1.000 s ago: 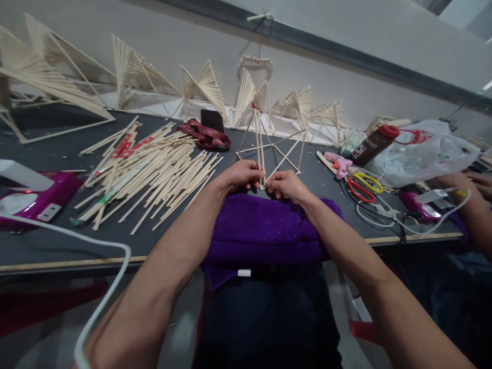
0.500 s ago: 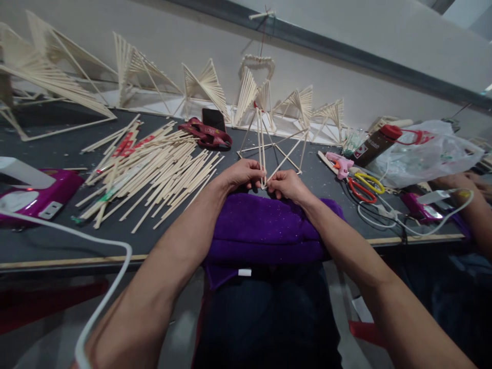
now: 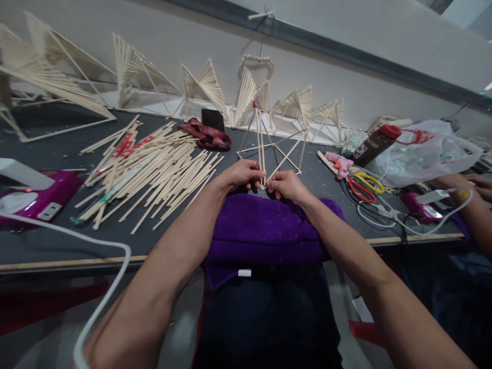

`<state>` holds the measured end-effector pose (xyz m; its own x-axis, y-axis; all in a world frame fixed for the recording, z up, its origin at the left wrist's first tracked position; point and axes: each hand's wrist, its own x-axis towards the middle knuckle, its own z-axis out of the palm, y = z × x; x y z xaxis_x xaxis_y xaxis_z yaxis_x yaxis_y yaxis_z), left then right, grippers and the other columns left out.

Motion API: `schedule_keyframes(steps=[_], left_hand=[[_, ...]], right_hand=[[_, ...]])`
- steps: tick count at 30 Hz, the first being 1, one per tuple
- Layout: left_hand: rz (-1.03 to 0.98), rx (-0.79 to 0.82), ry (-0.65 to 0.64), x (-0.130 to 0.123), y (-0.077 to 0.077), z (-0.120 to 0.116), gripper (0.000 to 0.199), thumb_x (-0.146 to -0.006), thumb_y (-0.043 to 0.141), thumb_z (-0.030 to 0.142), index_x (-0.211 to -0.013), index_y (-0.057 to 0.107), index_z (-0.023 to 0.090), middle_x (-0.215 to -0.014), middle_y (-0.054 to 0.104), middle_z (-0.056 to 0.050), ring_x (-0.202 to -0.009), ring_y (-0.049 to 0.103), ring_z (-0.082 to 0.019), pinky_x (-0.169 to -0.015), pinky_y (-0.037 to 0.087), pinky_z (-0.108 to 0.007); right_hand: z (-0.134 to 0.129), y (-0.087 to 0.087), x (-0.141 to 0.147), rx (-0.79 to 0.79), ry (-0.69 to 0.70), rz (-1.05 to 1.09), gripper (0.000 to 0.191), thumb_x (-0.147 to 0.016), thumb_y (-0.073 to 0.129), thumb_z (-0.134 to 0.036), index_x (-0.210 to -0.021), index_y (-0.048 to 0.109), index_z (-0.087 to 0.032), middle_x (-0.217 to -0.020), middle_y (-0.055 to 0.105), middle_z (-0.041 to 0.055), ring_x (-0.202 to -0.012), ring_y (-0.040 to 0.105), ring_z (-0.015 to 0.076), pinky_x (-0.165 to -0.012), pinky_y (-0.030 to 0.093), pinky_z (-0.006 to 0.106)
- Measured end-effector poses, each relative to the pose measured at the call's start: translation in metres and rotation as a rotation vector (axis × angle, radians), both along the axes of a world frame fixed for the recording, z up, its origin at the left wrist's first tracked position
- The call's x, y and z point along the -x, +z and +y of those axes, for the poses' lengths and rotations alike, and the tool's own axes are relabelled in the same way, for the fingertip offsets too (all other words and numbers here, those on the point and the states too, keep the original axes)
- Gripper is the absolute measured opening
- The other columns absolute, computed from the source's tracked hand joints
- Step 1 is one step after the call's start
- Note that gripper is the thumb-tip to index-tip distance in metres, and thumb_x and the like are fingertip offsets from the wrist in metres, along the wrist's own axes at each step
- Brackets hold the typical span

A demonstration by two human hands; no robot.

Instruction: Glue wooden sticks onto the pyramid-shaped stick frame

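A frame of thin wooden sticks stands on the dark table in front of me. My left hand pinches the near end of its upright sticks. At the same near corner, my right hand has its fingers closed on the foot of a slanting stick. The fingertips of both hands almost meet there, and they partly hide the joint. Beneath my wrists lies a folded purple cloth at the table edge. To the left spreads a heap of loose wooden sticks.
Finished-looking stick models line the wall. A phone and red lanyard lie behind the heap. At right are a pink glue gun, scissors, a brown bottle, a plastic bag and another person's arm.
Almost nothing differs. Both hands keep their hold at the near corner of the stick frame, and the view has shifted very slightly.
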<state>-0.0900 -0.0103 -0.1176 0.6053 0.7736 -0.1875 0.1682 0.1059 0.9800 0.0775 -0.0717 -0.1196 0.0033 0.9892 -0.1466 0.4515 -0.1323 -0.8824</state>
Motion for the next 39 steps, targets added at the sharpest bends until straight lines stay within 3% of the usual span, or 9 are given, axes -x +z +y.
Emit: schedule_keyframes(steps=[12, 25, 39], left_hand=[[0.001, 0.012, 0.016, -0.0003, 0.0009, -0.0005, 0.012, -0.087, 0.059, 0.014, -0.075, 0.060, 0.013, -0.053, 0.062, -0.002, -0.038, 0.049, -0.006, -0.038, 0.030, -0.019], [-0.007, 0.006, 0.010, 0.0000, 0.0022, -0.0009, 0.011, -0.086, 0.060, 0.013, -0.075, 0.061, 0.013, -0.053, 0.062, -0.001, -0.039, 0.051, -0.006, -0.037, 0.031, -0.018], [-0.034, 0.020, 0.047, -0.0010, 0.0037, -0.0015, 0.008, -0.080, 0.061, 0.007, -0.082, 0.064, 0.014, -0.060, 0.064, -0.001, -0.045, 0.056, -0.007, -0.037, 0.031, -0.017]], right_hand=[[-0.0003, 0.0034, -0.0022, 0.049, 0.016, 0.027, 0.007, -0.074, 0.057, -0.014, -0.073, 0.064, -0.014, -0.058, 0.063, -0.0023, -0.036, 0.049, 0.0048, -0.031, 0.024, 0.016], [-0.0035, 0.0080, 0.0037, 0.003, 0.011, -0.041, 0.010, -0.077, 0.060, -0.013, -0.067, 0.060, -0.014, -0.051, 0.058, -0.0041, -0.034, 0.045, 0.0038, -0.033, 0.024, 0.017], [-0.0003, 0.0026, 0.0015, -0.006, 0.023, -0.035, 0.012, -0.077, 0.060, -0.014, -0.065, 0.059, -0.014, -0.049, 0.056, -0.0054, -0.033, 0.044, 0.0036, -0.033, 0.026, 0.016]])
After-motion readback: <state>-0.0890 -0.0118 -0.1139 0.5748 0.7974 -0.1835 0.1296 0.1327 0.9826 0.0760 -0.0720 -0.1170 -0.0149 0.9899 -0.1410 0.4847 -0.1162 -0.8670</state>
